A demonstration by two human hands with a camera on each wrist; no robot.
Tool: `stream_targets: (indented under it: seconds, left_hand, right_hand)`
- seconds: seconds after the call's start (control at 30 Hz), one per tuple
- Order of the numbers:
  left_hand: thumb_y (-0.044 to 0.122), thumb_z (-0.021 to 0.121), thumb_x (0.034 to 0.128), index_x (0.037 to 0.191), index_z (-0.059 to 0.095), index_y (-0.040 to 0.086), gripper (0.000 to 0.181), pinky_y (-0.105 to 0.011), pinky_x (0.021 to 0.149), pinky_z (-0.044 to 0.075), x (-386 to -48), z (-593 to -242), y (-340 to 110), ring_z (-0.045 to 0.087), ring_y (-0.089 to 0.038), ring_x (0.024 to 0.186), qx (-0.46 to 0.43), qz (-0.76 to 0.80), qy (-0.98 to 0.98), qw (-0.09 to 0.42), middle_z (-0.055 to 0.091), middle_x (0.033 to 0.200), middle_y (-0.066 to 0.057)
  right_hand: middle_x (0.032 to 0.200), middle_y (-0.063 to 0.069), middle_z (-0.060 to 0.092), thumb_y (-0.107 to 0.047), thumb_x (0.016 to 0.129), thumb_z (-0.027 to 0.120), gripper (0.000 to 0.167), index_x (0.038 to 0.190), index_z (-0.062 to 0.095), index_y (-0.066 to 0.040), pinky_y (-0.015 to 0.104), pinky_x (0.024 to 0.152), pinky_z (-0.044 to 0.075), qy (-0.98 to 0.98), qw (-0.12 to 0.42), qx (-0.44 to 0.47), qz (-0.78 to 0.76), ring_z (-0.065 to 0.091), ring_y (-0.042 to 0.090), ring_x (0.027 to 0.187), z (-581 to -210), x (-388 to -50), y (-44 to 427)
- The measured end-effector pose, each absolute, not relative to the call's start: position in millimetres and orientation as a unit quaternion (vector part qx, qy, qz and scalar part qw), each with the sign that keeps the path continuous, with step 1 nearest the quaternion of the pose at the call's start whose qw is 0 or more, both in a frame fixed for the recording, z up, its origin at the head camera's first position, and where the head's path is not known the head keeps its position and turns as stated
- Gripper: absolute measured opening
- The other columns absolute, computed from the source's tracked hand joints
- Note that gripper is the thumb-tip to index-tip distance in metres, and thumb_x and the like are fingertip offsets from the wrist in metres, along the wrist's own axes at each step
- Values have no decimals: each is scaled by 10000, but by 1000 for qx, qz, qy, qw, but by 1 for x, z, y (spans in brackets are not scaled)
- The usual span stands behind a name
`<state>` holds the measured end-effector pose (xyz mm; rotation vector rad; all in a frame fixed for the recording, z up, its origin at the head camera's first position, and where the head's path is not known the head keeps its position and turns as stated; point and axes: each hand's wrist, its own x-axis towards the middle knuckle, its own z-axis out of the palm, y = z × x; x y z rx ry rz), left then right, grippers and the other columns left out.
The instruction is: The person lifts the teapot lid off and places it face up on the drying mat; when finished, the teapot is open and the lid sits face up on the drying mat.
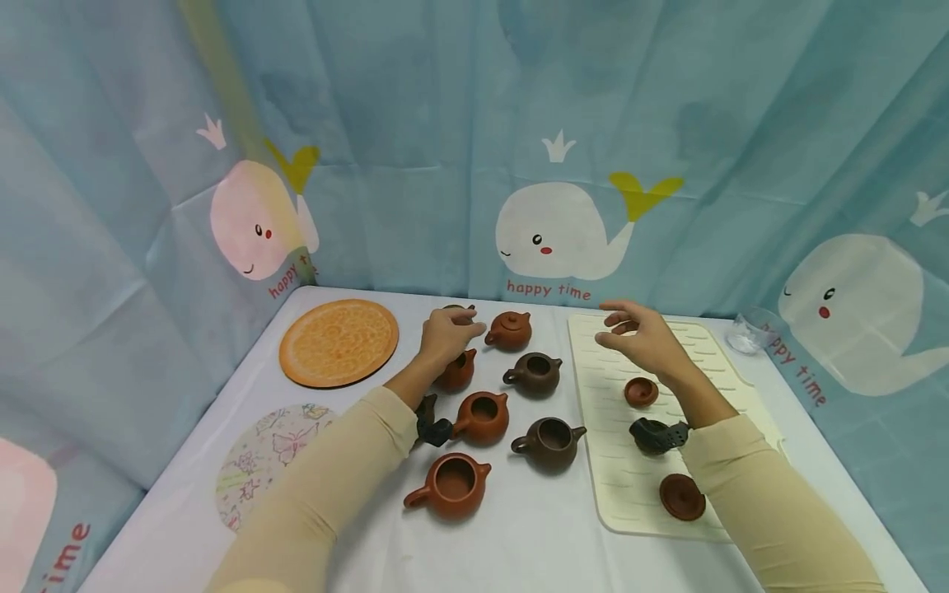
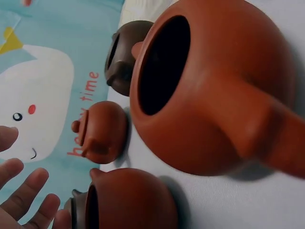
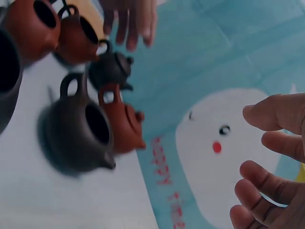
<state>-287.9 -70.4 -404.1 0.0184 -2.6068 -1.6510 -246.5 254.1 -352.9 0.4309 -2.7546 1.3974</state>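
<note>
My left hand [image 1: 447,336] hovers over the back of the teapot group, near a dark lidded teapot [image 3: 110,69] that it partly covers in the head view. Its fingers [image 2: 28,198] are spread and hold nothing. My right hand [image 1: 643,339] is above the cream ribbed mat [image 1: 604,494], fingers loosely bent and apart, holding nothing. Beside the left hand sits a lidded red-brown teapot [image 1: 509,330]. Lidless teapots stand nearer: dark ones [image 1: 535,375] and red-brown ones [image 1: 452,487]. Two red-brown lids lie on the mat, a small lid [image 1: 641,392] and a larger lid [image 1: 682,497].
An orange round mat [image 1: 338,342] lies at the back left, with a butterfly-patterned round mat [image 1: 259,461] in front, partly under the left sleeve. A clear glass [image 1: 750,331] stands at the back right corner. A whale-print curtain [image 1: 415,165] hangs behind the table.
</note>
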Motion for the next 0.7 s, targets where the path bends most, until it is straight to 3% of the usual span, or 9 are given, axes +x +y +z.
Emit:
stream_targets:
  seconds: [0.47,0.6,0.7]
  left_hand:
    - [253,761,838,1198,696,120,389,-439,886,439,-315,-419,-52,510,-313,1070,15,-469,-883,-3,692,975,-59]
    - [239,760,835,1174,711,128,360,-428,917,436,-322,-423,-45,530,-311,1093,23,-449,-893,1,696,950,-40]
    - [226,758,837,1159,718,123,340,-417,908,451,-328,-425,-41,565,-300,1079,23,-435,-900,7,695,1021,-45]
  right_hand:
    - [1072,175,597,-172,882,713,470,1321,567,-87,453,786,472,-858,-2,153,490,582,311,948,-369,-298,194]
    - [1009,156,604,-157,881,709,437,1295,585,-91,445,790,474,-856,-13,139,498,590,296,939,-380,-312,183]
    - [987,139,602,-158,886,699,425,1291,588,-95,432,778,467,-858,-19,126,498,579,284,938,-389,-321,176]
